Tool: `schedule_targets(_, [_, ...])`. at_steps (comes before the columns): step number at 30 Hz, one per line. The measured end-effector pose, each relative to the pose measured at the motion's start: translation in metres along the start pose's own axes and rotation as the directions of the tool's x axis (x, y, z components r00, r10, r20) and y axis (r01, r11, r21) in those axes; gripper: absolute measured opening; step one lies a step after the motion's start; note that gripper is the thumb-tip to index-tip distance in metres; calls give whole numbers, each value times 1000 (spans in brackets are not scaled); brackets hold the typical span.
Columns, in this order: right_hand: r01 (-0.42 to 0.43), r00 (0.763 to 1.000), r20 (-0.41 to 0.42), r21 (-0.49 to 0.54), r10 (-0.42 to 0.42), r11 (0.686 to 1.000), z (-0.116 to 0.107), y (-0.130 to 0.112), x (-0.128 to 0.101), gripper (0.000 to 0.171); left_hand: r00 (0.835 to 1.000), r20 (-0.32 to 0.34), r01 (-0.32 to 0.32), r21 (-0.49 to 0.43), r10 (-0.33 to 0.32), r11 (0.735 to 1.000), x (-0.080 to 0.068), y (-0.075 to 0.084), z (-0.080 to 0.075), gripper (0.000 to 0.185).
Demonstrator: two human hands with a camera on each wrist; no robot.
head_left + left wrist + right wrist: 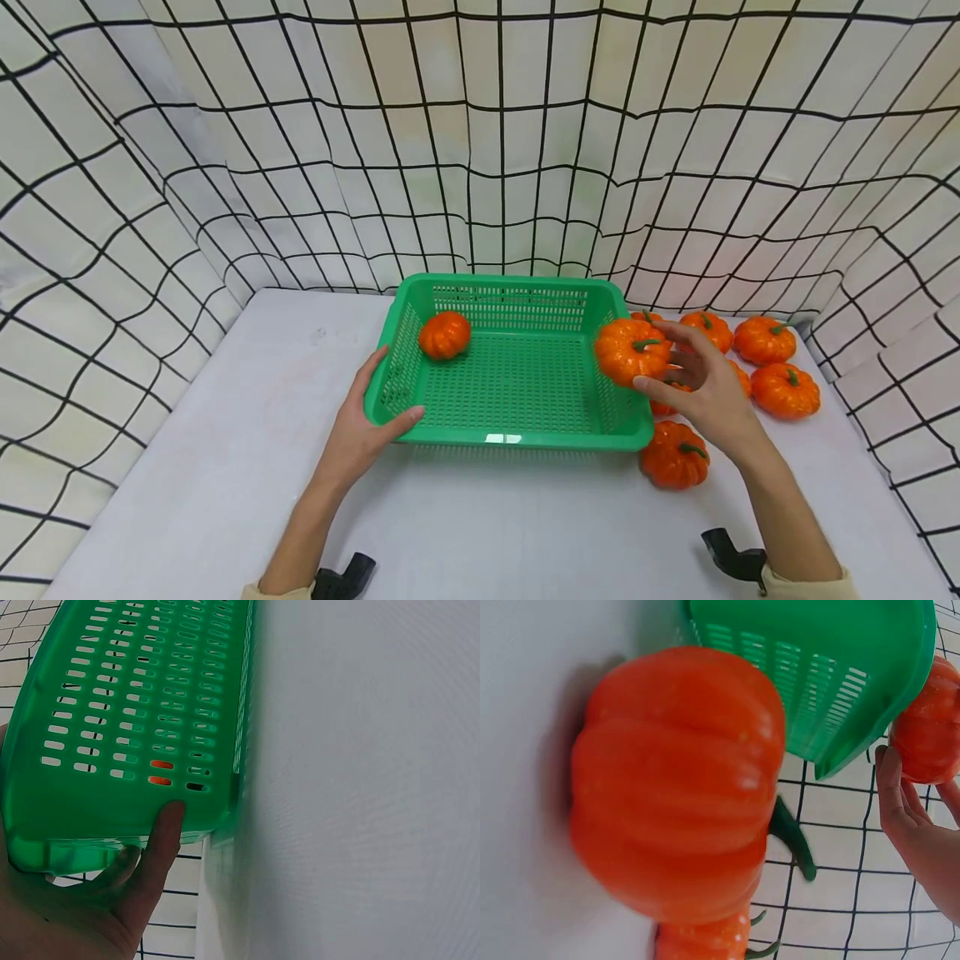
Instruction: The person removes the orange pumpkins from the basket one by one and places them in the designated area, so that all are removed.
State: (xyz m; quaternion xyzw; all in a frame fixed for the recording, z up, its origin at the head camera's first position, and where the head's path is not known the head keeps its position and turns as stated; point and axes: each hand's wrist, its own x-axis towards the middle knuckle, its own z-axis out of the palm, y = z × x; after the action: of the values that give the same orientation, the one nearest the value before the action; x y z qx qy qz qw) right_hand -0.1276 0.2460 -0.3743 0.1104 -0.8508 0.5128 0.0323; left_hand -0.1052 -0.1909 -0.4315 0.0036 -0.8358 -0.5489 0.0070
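Note:
My right hand [708, 387] grips a small orange pumpkin [632, 352] with a green stem, held over the right end of a green plastic basket [517, 440]. In the right wrist view the same hand [922, 817] has its fingers around that pumpkin [930, 724], beside the basket's rim. My left hand [367, 425] holds the basket's left end, thumb over the front rim and fingers along the outer side. From the left wrist view, fingers [161, 847] press against the slotted wall [127, 802]. Inside the basket, one pumpkin [445, 335] sits at the back left.
Several pumpkins lie on the white table to the basket's right, among them one at the front [675, 456] and one at the far right [785, 391]. Black netting [502, 175] over white sheeting encloses the back and sides of the table [225, 433].

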Motion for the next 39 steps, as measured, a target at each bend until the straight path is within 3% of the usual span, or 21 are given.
schedule_targets(7, [-19,999,-40,-40,18,999,-11,12,-7,71,1000,1,2,-7,-2,1000,1,1,0,95])
schedule_targets(24, [-172,983,-79,-59,167,983,-40,39,-36,69,1000,4,-7,-5,7,1000,0,1,-1,94])
schedule_targets(30, [-181,976,-138,-93,168,979,-49,51,-49,70,1000,8,-12,-8,12,1000,2,0,1,94])
schedule_targets(39, [-179,974,-154,-79,165,981,-60,70,-64,69,1000,-1,-13,4,13,1000,1,0,0,95])
